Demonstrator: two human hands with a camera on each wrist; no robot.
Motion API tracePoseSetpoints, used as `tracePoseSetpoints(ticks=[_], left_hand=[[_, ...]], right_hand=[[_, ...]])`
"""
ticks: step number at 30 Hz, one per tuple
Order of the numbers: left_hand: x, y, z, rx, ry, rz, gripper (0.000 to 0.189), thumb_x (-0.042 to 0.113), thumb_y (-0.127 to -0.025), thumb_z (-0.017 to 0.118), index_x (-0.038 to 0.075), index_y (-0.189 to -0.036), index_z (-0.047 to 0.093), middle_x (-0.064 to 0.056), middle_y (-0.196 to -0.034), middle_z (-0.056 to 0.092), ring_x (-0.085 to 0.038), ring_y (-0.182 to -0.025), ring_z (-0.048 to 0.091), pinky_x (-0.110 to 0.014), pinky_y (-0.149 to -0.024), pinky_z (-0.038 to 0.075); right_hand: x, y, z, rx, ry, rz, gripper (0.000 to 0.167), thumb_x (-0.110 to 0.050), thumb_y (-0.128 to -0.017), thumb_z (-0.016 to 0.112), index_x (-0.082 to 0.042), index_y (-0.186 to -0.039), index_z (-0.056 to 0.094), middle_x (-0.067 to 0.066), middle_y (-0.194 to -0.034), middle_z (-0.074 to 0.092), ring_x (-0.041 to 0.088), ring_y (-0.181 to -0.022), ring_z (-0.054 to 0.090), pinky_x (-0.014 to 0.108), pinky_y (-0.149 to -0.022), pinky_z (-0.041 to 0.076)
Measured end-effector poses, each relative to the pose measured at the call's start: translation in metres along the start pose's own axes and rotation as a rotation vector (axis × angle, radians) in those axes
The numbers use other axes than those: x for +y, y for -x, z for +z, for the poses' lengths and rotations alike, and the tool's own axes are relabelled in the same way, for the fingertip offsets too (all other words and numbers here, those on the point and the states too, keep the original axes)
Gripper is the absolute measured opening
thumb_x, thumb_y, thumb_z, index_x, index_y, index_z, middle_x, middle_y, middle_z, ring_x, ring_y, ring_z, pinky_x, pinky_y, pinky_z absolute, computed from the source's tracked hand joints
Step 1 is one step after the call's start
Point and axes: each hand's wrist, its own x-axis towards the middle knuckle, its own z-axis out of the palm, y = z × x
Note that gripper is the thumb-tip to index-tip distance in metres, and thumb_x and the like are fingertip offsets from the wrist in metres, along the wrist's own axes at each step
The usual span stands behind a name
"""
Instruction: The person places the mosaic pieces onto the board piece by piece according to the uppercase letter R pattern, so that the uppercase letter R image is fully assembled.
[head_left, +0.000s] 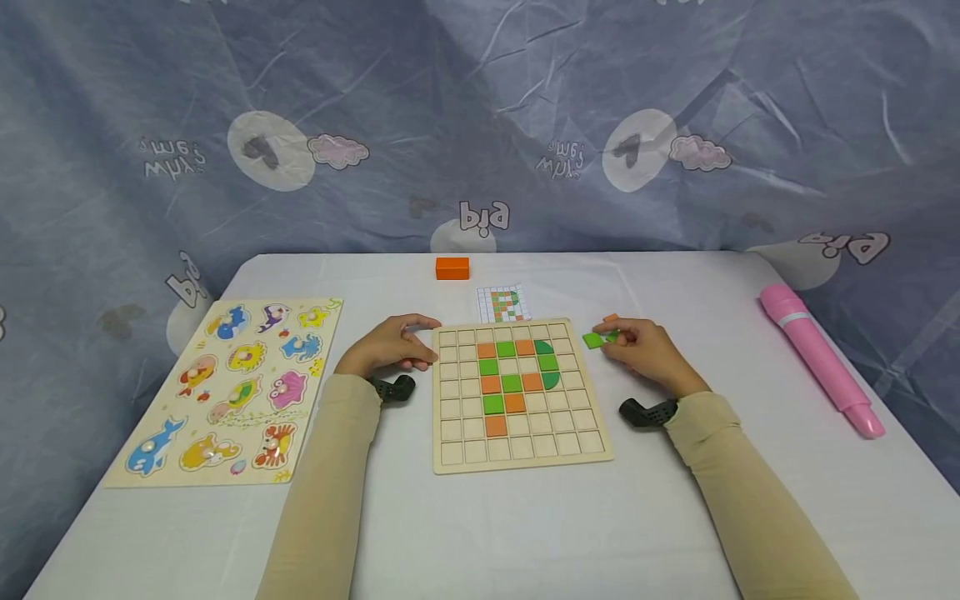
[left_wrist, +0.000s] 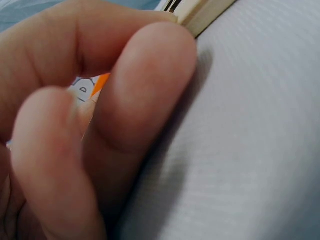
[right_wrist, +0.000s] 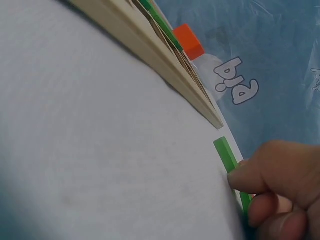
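Note:
A square wooden grid board [head_left: 566, 425] lies on the table, with orange, green and rounded dark-green tiles [head_left: 512, 383] set in some of its cells. My left hand [head_left: 390, 343] is beside the board's upper left side, its fingertips right at the edge. To the right of the board, my right hand [head_left: 641, 350] pinches a green tile [head_left: 612, 336] between thumb and forefinger. Another green tile [right_wrist: 225, 152] lies flat just beyond the fingertips, and an orange tile [head_left: 611, 317] shows behind them.
Behind the board lies a small pattern card [head_left: 504, 304] with a similar coloured shape. An orange block [head_left: 452, 268] stands farther back. A sea-animal puzzle board [head_left: 225, 392] is at the left, a pink cylindrical object [head_left: 821, 358] at the right. A printed cloth hangs behind the table.

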Motion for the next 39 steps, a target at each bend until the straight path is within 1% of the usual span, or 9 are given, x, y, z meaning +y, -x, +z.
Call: tracePoseSetpoints(ticks=[3,6,9,14,19,23,28,33,39], left_hand=[[-0.001,0.0,0.001,0.002,0.012,-0.009,0.072,-0.001,-0.09,0.082,0.006,-0.156,0.054,-0.003,-0.076,0.072,-0.007,-0.06,0.068,-0.016,-0.053,0.047],[-0.001,0.001,0.0,0.004,0.025,-0.022,0.073,-0.001,-0.091,0.082,0.006,-0.157,0.053,-0.004,-0.076,0.072,-0.007,-0.059,0.068,-0.015,-0.052,0.046],[-0.002,0.0,0.0,0.004,0.029,-0.029,0.073,-0.001,-0.09,0.083,0.007,-0.157,0.053,-0.004,-0.077,0.072,-0.007,-0.059,0.068,-0.015,-0.052,0.046],[-0.003,-0.001,-0.001,-0.008,0.01,-0.001,0.072,0.0,-0.091,0.082,0.006,-0.157,0.054,-0.005,-0.078,0.073,-0.008,-0.062,0.069,-0.017,-0.055,0.048],[-0.003,-0.001,-0.001,-0.017,-0.005,0.015,0.072,0.001,-0.091,0.082,0.005,-0.157,0.053,-0.005,-0.079,0.073,-0.009,-0.063,0.07,-0.017,-0.056,0.049],[-0.002,-0.001,0.0,-0.014,0.004,0.009,0.072,0.0,-0.091,0.082,0.005,-0.157,0.053,-0.005,-0.079,0.072,-0.009,-0.063,0.07,-0.017,-0.055,0.049],[-0.001,-0.001,0.0,-0.009,0.026,-0.006,0.073,-0.001,-0.09,0.082,0.006,-0.157,0.053,-0.006,-0.079,0.072,-0.008,-0.061,0.069,-0.016,-0.053,0.048],[-0.001,-0.001,0.0,-0.007,0.032,-0.012,0.073,-0.002,-0.091,0.082,0.006,-0.157,0.053,-0.006,-0.079,0.071,-0.008,-0.06,0.069,-0.015,-0.052,0.047],[-0.001,-0.002,0.0,-0.004,0.027,-0.015,0.073,-0.003,-0.091,0.082,0.007,-0.157,0.053,-0.006,-0.078,0.072,-0.008,-0.06,0.068,-0.015,-0.052,0.047]], right_hand=[[-0.001,0.0,0.0,-0.005,0.019,0.003,0.035,-0.004,-0.098,0.073,0.005,-0.132,0.072,0.006,-0.08,0.065,0.009,-0.049,0.047,0.025,-0.049,0.039],[-0.002,0.0,0.001,-0.002,0.029,0.008,0.033,-0.006,-0.099,0.075,0.005,-0.13,0.072,0.003,-0.075,0.063,0.01,-0.049,0.048,0.026,-0.05,0.039],[-0.001,0.001,0.001,0.009,0.022,0.003,0.031,-0.008,-0.099,0.077,0.005,-0.127,0.073,0.003,-0.076,0.064,0.009,-0.049,0.048,0.025,-0.05,0.039],[-0.001,0.002,0.001,0.017,-0.039,-0.001,0.031,-0.008,-0.099,0.077,0.006,-0.126,0.072,0.003,-0.076,0.065,0.008,-0.05,0.048,0.024,-0.049,0.041],[-0.004,0.004,-0.002,-0.005,-0.117,-0.016,0.032,-0.004,-0.099,0.076,0.009,-0.128,0.069,0.005,-0.076,0.064,0.008,-0.052,0.048,0.024,-0.049,0.043],[-0.009,0.006,-0.003,-0.059,-0.204,-0.026,0.032,0.0,-0.099,0.073,0.012,-0.128,0.066,0.002,-0.084,0.066,0.009,-0.056,0.05,0.025,-0.051,0.046],[-0.018,0.005,-0.002,-0.162,-0.29,-0.045,0.03,0.002,-0.1,0.07,0.015,-0.126,0.061,0.002,-0.093,0.071,0.01,-0.063,0.057,0.027,-0.056,0.052],[-0.03,0.004,0.001,-0.239,-0.295,-0.073,0.03,0.003,-0.098,0.071,0.014,-0.125,0.062,0.003,-0.093,0.076,0.011,-0.066,0.062,0.028,-0.059,0.055],[-0.047,0.005,0.008,-0.315,-0.273,-0.118,0.028,0.005,-0.095,0.075,0.013,-0.119,0.064,0.012,-0.092,0.078,0.011,-0.061,0.057,0.027,-0.058,0.05]])
